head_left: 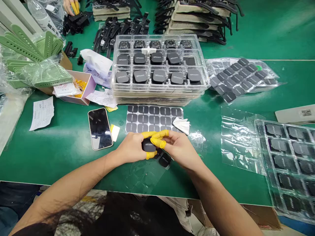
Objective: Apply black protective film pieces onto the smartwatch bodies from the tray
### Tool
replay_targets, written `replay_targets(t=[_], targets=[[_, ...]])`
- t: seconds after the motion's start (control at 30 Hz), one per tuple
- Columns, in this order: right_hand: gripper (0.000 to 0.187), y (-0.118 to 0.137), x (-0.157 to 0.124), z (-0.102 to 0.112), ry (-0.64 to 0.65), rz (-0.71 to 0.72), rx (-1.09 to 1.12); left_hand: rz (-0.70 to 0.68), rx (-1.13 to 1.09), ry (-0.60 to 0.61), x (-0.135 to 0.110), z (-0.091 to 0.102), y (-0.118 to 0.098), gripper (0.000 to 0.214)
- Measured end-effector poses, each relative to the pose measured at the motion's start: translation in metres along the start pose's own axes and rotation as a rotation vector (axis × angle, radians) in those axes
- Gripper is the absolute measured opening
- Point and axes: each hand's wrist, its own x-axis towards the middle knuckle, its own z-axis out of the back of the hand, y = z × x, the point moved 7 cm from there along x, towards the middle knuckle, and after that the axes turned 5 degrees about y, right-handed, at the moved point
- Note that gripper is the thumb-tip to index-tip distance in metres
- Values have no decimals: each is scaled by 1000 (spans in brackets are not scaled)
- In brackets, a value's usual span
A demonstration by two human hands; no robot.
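Note:
My left hand (133,147) grips a black square smartwatch body (149,145) between yellow-cotted fingertips, its dark face marked HiFuture turned up. My right hand (169,141) also wears yellow finger cots; its thumb and fingers are pinched together at the watch's upper right corner. Whether a film edge is caught in that pinch is hidden. Below the hands, a clear sheet with dark HiFuture stickers (164,159) lies on the table, partly covered. Just beyond, a larger sticker sheet (154,119) carries rows of dark squares, with a folded white wipe (181,125) on its right edge.
A stack of clear trays (159,88) holding watch bodies stands ahead. Left are a phone (100,128), a box of yellow finger cots (90,90) and green straps (46,73). Bagged stickers (236,77) and another filled tray (268,157) lie right. Another person's hand (71,6) works far left.

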Motion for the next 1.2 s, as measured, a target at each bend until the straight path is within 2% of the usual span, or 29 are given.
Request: replay_targets(t=[0.5, 0.8, 1.2], targets=[[36, 1, -2, -4, -45, -32, 61, 28, -8, 22, -1, -1, 0, 48], [39, -1, -1, -2, -52, -29, 82, 36, 13, 21, 0, 1, -2, 53], [43, 0, -3, -5, 2, 5, -8, 6, 1, 11, -1, 0, -1, 50]])
